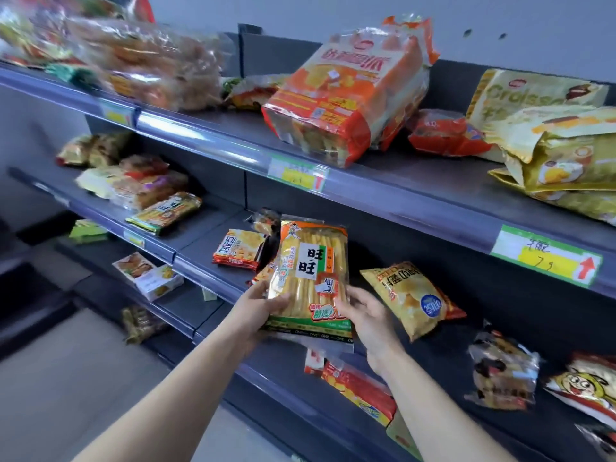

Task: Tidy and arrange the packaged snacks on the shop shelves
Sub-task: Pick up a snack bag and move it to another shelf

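Observation:
I hold a yellow and green rice cracker pack (pixel 311 275) upright in front of the middle shelf (pixel 213 271). My left hand (pixel 263 308) grips its lower left edge and my right hand (pixel 366 315) grips its lower right edge. Behind the pack a small orange snack packet (pixel 240 250) lies flat on that shelf. To the right lies a yellow chip bag (pixel 411 300), upside down. Another orange-red packet (pixel 356 385) lies under my right forearm, partly hidden.
The top shelf (pixel 233 151) carries a large orange cake bag (pixel 346 95), clear bread bags (pixel 150 65) and gold croissant bags (pixel 560 141). More packets lie at the right (pixel 503 371) and on the left shelves (pixel 160 211). Grey floor (pixel 66 378) is at the lower left.

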The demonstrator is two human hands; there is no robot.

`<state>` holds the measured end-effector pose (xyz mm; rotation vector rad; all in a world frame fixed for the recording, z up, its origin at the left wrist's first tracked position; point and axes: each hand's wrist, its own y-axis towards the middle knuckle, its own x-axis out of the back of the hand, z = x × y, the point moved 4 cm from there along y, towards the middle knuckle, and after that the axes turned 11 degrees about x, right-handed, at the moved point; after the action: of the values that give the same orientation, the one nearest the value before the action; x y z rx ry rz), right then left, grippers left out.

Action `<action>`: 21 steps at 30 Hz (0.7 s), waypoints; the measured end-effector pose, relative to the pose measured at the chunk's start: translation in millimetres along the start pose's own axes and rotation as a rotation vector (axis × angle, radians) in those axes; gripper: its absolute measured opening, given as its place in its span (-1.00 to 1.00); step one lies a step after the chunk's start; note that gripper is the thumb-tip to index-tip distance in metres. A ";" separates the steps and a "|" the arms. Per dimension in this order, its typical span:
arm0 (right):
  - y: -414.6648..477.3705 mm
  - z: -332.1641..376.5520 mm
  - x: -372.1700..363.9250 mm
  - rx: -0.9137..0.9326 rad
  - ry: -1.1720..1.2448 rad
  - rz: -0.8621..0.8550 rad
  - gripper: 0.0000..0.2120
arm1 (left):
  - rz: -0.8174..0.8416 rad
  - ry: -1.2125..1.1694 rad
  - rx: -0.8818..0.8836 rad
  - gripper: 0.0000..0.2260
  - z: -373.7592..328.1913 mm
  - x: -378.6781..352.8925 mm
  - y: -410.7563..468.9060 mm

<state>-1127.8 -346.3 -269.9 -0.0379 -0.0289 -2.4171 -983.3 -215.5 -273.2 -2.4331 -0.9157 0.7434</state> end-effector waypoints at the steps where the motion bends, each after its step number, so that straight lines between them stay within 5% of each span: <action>1: 6.0 1.2 -15.0 0.003 -0.009 0.010 -0.76 | -0.018 0.002 -0.013 -0.71 -6.6 13.8 0.9; 11: 68.6 23.3 -175.5 0.108 -0.044 0.013 -0.79 | -0.307 0.171 -0.215 -0.51 -85.0 162.2 0.1; 21: 130.9 25.0 -306.2 0.100 -0.027 -0.108 -0.82 | -0.442 0.334 -0.202 -0.69 -143.4 288.7 22.3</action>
<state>-811.4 -240.9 -254.4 -0.0231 -0.1680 -2.5191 -700.7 -58.8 -271.2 -2.2917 -1.3697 0.0878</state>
